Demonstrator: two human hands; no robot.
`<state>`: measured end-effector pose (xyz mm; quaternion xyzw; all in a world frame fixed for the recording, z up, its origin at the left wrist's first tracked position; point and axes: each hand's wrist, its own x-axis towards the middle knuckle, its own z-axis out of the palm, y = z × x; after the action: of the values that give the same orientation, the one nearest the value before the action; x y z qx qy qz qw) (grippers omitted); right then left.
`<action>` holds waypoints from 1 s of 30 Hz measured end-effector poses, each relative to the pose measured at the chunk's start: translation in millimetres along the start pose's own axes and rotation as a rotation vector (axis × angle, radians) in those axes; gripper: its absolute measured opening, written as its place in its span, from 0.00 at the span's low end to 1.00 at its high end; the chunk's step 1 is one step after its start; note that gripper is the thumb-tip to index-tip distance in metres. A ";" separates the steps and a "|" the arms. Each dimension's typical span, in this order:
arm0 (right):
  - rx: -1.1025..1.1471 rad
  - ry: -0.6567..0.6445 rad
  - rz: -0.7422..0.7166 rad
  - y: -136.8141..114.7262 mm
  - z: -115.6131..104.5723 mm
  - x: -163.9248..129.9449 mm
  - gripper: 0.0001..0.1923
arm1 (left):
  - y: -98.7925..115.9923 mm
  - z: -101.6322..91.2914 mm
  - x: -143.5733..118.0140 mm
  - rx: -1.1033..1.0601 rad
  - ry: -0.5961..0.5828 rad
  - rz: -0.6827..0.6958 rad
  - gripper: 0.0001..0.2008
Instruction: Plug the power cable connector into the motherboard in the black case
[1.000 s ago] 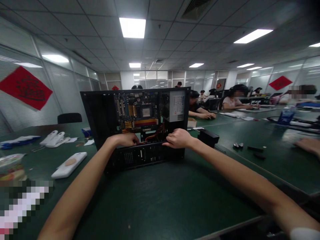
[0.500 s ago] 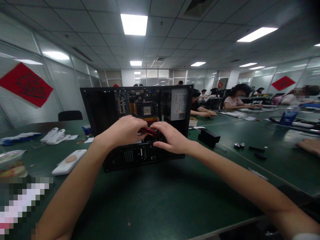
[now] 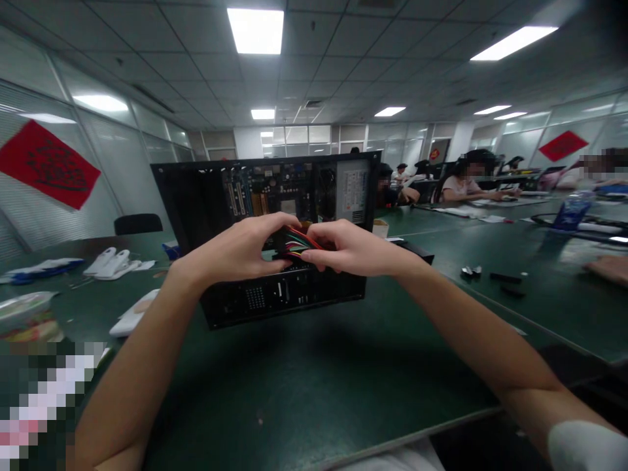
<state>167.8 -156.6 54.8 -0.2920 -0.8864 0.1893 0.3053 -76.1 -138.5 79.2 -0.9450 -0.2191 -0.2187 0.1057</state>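
Green felt table (image 3: pixel 314 379); both hands pinch ribbed coloured wires (image 3: pixel 297 241).

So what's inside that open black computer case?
Inside the computer case there is a motherboard and a power supply. The left hand and right hand hold coloured wires in front, hiding the lower middle.

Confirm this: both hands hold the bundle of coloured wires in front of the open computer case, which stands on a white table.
Wrong on the table: the head view shows it is dark green. Otherwise right: left hand and right hand hold the coloured wires before the open computer case.
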 end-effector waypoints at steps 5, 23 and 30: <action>0.029 0.005 0.013 -5.6 -3.1 -9.6 0.14 | 5.8 0.7 -0.3 0.016 0.044 0.021 0.30; 0.080 0.056 -0.038 -3.3 11.7 -1.5 0.09 | 13.2 2.7 2.7 0.112 0.075 0.036 0.26; 0.129 0.116 0.002 -2.8 15.3 0.0 0.09 | 10.1 4.1 3.7 -0.138 0.115 0.019 0.28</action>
<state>156.6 -161.2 45.0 -0.2829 -0.8530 0.2288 0.3742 -66.9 -144.9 76.3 -0.9379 -0.1884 -0.2860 0.0549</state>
